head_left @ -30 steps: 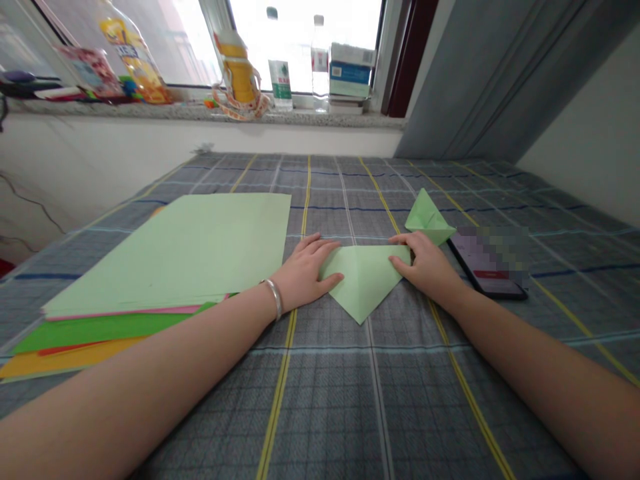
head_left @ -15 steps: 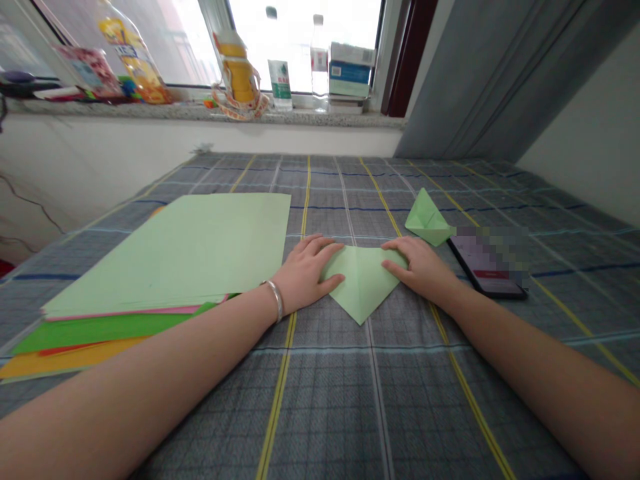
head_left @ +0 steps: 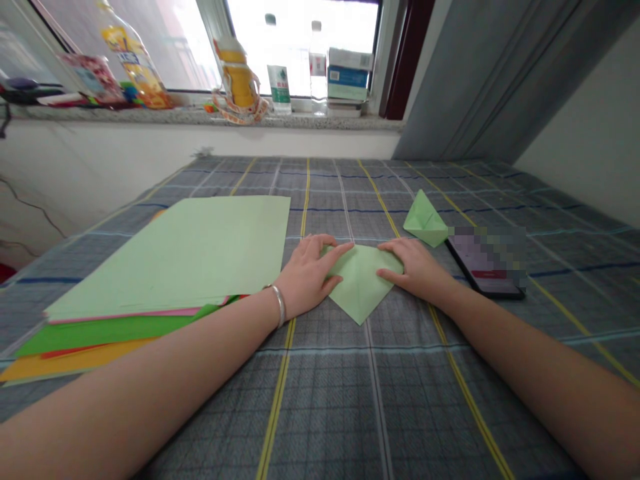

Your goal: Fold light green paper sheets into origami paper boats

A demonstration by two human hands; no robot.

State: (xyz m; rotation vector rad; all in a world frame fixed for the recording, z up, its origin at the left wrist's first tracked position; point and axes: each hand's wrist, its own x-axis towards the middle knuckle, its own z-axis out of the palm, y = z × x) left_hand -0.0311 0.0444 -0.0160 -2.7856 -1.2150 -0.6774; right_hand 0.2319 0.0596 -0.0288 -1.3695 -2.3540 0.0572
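A light green folded paper, pointed toward me, lies on the grey plaid cloth. My left hand, with a silver bracelet at the wrist, rests flat on the paper's left corner, fingers stretched out. My right hand lies flat on the paper's right side, fingers extended and pressing it down. Neither hand grips anything. A finished light green folded shape stands just beyond my right hand.
A stack of coloured sheets, green on top, lies at the left. A phone sits to the right of my right hand. Bottles and boxes line the windowsill. A grey curtain hangs at the right.
My right hand slid leftward along the paper's top edge, folding the right corner in toward the centre. The left hand shifted slightly onto the paper.
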